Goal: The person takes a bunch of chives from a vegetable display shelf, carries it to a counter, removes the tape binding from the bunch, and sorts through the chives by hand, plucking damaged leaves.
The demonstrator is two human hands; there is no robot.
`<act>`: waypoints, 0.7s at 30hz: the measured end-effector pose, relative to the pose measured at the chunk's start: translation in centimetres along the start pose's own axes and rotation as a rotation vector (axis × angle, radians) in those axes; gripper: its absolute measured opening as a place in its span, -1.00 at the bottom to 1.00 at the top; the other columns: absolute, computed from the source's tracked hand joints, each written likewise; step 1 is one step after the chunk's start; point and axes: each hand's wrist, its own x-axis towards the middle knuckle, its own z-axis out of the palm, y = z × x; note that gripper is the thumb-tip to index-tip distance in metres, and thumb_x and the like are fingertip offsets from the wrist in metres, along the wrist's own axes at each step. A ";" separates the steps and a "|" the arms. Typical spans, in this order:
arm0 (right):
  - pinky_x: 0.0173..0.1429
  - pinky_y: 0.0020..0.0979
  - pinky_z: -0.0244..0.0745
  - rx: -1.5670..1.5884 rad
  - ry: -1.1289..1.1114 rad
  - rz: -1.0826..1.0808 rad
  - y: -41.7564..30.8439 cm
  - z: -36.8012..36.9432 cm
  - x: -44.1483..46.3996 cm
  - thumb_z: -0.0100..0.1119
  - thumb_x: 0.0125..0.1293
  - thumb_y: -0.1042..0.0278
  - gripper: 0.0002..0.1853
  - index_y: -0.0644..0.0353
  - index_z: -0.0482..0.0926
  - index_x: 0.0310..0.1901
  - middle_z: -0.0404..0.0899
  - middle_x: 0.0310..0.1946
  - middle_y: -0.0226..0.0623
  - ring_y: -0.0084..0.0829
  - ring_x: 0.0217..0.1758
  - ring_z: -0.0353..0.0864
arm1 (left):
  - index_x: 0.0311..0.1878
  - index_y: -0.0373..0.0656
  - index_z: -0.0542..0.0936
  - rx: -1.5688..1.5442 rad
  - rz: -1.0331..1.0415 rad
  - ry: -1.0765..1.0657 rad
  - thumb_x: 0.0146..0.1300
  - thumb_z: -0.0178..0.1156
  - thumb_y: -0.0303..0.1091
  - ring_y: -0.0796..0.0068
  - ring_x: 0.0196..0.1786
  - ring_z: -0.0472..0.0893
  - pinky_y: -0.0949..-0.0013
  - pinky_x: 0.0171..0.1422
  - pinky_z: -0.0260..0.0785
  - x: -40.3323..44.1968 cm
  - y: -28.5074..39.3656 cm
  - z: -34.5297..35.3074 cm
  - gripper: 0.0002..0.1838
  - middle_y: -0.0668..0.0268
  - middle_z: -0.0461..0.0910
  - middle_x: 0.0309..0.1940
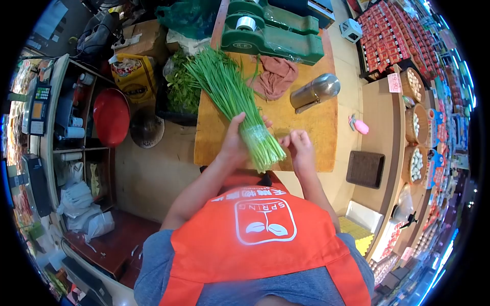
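A thick bunch of garlic chives [227, 86] lies slanted above the wooden table, its green leaf tips pointing away to the upper left. Clear tape [255, 133] wraps it near the pale cut stems. My left hand [236, 138] is closed around the bunch at the taped part, thumb on top and fingertips showing on the far side. Just right of the stem ends, my right hand [300, 148] has its fingers curled in a pinch; whatever they hold, if anything, is too small to make out.
On the wooden table [311, 127] stand a green tape dispenser [275, 38], a crumpled brown cloth [275, 76] and a metal cup [316, 93]. A crate of leafy greens [182, 89] adjoins its left side. Further left is a red bowl [111, 117]; egg baskets [416, 164] line the right.
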 end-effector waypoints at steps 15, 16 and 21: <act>-0.38 -0.48 0.33 -0.244 0.200 -0.190 -4.4 -2.1 -0.7 0.00 0.33 0.14 -0.69 0.25 0.54 -0.34 0.43 -0.55 -0.50 -0.63 -0.49 0.39 | -0.12 -0.22 0.48 0.039 -0.013 -0.039 0.10 0.13 -0.07 0.19 -0.10 0.55 0.07 0.06 0.41 1.9 -0.3 -2.7 -0.58 0.14 0.56 -0.23; -0.40 -0.46 0.32 -0.663 0.195 -0.252 -1.1 -4.5 -0.3 0.01 0.32 0.15 -0.68 0.25 0.53 -0.39 0.40 -0.58 -0.47 -0.61 -0.52 0.38 | -0.12 -0.22 0.48 0.049 -0.022 -0.039 0.10 0.13 -0.06 0.20 -0.10 0.56 0.08 0.07 0.41 1.6 -0.1 -2.4 -0.57 0.14 0.56 -0.22; -0.38 -0.23 0.32 -0.902 -0.589 0.333 -1.5 -4.9 -4.8 0.03 0.25 0.15 -0.67 0.28 0.50 -0.47 0.41 -0.63 -0.05 -0.17 -0.52 0.45 | -0.10 -0.20 0.43 0.110 0.064 0.063 0.13 0.12 -0.08 0.26 -0.16 0.55 0.15 0.02 0.41 3.2 -1.4 -2.9 -0.60 0.17 0.55 -0.23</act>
